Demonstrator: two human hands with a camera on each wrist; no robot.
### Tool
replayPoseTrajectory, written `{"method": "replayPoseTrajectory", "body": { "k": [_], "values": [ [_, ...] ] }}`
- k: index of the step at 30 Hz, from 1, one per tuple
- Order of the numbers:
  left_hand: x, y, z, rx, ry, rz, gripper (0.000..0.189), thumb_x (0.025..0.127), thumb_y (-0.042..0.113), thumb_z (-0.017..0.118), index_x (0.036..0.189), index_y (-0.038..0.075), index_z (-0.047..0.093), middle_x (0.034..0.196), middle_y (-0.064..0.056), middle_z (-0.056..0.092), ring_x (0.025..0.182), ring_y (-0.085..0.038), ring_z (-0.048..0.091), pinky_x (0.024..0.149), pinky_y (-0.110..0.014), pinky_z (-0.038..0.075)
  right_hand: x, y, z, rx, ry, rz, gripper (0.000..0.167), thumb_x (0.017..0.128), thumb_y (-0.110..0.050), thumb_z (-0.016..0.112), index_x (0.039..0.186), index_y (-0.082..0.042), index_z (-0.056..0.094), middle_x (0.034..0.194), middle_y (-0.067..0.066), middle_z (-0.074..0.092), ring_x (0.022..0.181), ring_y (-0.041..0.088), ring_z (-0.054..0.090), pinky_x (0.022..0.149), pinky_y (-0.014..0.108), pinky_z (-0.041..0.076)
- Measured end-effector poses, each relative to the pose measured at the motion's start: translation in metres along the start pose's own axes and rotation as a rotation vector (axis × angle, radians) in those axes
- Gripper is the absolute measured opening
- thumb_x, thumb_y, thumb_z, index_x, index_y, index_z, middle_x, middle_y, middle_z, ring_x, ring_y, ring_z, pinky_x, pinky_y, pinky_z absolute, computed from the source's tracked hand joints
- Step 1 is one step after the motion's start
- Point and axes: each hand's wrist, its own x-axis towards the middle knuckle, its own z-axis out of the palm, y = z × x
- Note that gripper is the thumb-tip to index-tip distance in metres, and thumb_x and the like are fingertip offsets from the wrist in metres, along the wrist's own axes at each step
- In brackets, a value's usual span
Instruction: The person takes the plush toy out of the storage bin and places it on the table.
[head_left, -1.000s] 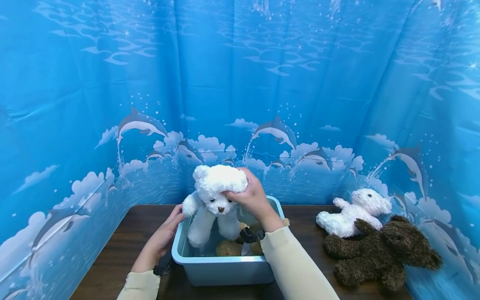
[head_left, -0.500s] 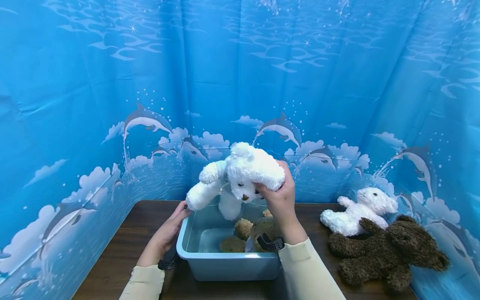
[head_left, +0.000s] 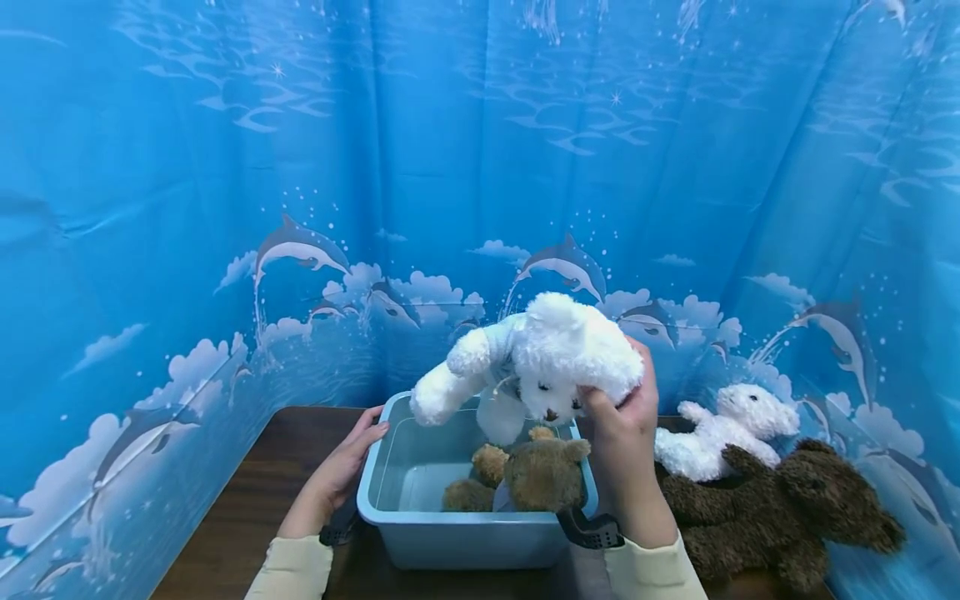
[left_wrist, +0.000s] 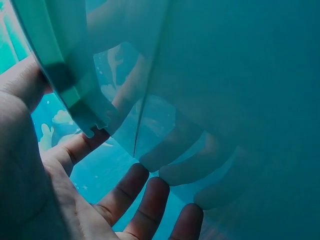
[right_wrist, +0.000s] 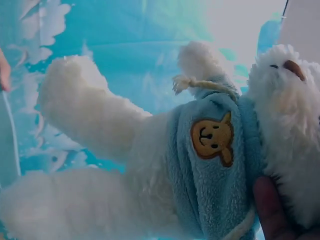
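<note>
A white plush bear (head_left: 562, 346) hangs tilted above the right part of a light blue plastic tub (head_left: 465, 546). My right hand (head_left: 626, 437) grips it by the head, thumb across the face. In the right wrist view the bear's pale blue top (right_wrist: 210, 170) carries a brown animal-face patch (right_wrist: 212, 139), and its legs stretch to the left. My left hand (head_left: 337, 471) holds the tub's left rim, thumb over the edge; the left wrist view shows its fingers (left_wrist: 155, 202) against the outer wall. Inside the tub lies a brown teddy bear (head_left: 546, 475), partly hidden by the front wall.
To the right, a smaller white plush toy (head_left: 738, 425) and a dark brown plush bear (head_left: 795, 508) lie side by side on the dark wooden table (head_left: 232, 492). A blue dolphin-print curtain (head_left: 450, 167) rises behind the table and along its sides.
My right hand has lifted the white bear up out of the tub and moved it right, tilting it. The brown teddy inside now shows more. My left hand stays at the rim.
</note>
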Motion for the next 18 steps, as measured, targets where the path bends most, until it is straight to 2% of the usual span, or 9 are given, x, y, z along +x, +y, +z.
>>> {"method": "replayPoseTrajectory", "body": {
  "k": [3,6,13,18],
  "values": [
    [-0.001,0.0,0.001,0.004,0.009,-0.004,0.061,0.112,0.057,0.049,0.165,0.032,0.034,0.168,-0.015,0.043,0.153,-0.043,0.042,0.111,-0.061,0.053,-0.006,-0.011,-0.01,-0.036,0.059,0.008,0.069,0.092,0.011,0.061,0.155,-0.013,0.047,0.147,0.013,0.053,0.126,0.032,0.054,0.096,0.037,0.057],
    [-0.001,0.0,0.002,0.007,0.012,-0.006,0.061,0.112,0.057,0.05,0.165,0.031,0.034,0.168,-0.015,0.042,0.152,-0.044,0.041,0.11,-0.06,0.053,-0.012,-0.019,-0.021,-0.074,0.125,-0.036,0.069,0.09,0.012,0.062,0.154,-0.011,0.05,0.143,0.012,0.055,0.122,0.028,0.055,0.093,0.033,0.054],
    [-0.001,0.001,0.001,-0.001,0.007,0.004,0.063,0.111,0.058,0.05,0.165,0.032,0.032,0.169,-0.014,0.04,0.153,-0.045,0.041,0.11,-0.062,0.054,-0.016,-0.025,-0.036,0.213,0.18,-0.289,0.058,0.091,0.022,0.065,0.145,0.008,0.049,0.137,0.024,0.054,0.12,0.033,0.057,0.096,0.035,0.057],
    [0.0,0.0,0.0,-0.01,0.003,0.003,0.063,0.111,0.058,0.05,0.166,0.032,0.031,0.17,-0.014,0.039,0.154,-0.045,0.039,0.112,-0.064,0.052,-0.019,-0.029,-0.048,0.314,0.292,-0.419,0.058,0.086,0.027,0.067,0.141,0.012,0.053,0.133,0.026,0.059,0.117,0.035,0.061,0.095,0.038,0.059]
  ]
}}
